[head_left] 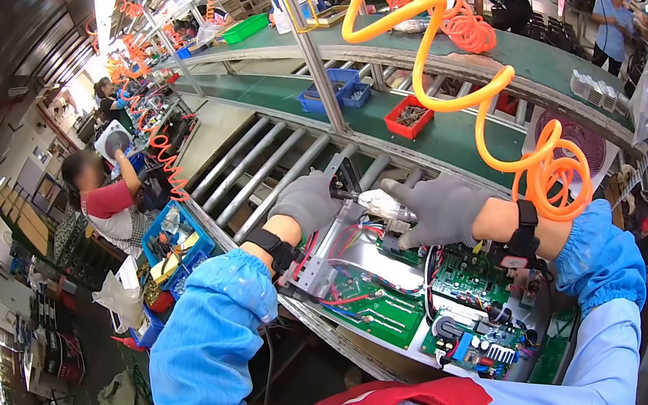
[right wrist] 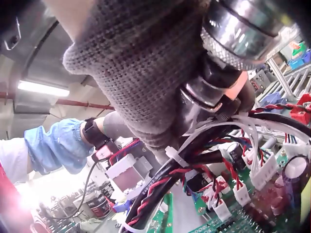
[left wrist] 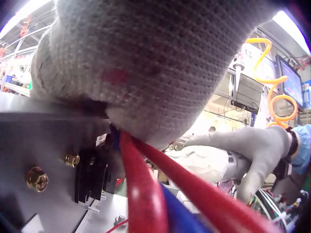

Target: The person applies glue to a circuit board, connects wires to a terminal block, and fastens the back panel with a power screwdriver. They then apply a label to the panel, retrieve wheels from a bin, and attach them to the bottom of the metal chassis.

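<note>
"So, what could go wrong?"
"Nearest, at five o'clock from the tool, the circuit board (head_left: 465, 289) lies bare; a slip could gouge it. At eight, red wires (left wrist: 146, 194) might snag if pulled."
"And the hands?"
"The right hand (head_left: 445, 206) grips the chrome tool (head_left: 384, 206), between both hands, long axis four to ten, tip towards ten. The left hand (head_left: 307, 203) seems to hold the black bracket (head_left: 345, 172)."
</note>
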Available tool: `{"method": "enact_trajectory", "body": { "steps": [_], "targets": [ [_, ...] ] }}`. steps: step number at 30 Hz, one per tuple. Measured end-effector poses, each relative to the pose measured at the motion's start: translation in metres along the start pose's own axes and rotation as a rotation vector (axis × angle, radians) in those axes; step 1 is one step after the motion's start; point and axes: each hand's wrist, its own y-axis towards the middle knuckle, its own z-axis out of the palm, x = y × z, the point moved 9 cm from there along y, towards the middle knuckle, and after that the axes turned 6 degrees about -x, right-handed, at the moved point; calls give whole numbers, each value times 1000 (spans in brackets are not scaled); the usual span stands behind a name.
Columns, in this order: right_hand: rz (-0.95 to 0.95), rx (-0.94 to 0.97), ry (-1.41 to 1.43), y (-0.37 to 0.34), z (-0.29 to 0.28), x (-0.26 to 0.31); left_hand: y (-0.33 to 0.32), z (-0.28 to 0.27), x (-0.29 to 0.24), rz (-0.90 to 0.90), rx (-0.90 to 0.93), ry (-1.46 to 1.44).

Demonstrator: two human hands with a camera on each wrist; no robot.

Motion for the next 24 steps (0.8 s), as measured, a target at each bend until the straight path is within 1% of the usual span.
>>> {"method": "enact_trajectory", "body": {
  "steps": [4, 5, 9, 12, 17, 20, 24],
  "targets": [
    [-7, -19, -1, -4, 2, 1, -3, 2, 3, 19, 9, -29],
    [-4, -22, -3, -5, -1, 1, -7, 4, 9, -9, 36, -71],
    [-20, -22, -6, -12, -2, 3, -14, 6, 9, 15, 95, -99],
    [-6, -11, -1, -10, -4, 7, -9, 10, 10, 67, 40, -74],
    [-21, -39, -10, -7, 2, 8, -9, 10, 9, 62, 19, -49],
    [-11, -12, -29, -7, 1, 10, -8, 11, 9, 59, 18, -38],
    [-20, -25, -51, -4, 4, 11, -6, 14, 11, 60, 20, -20]
  ]
}}
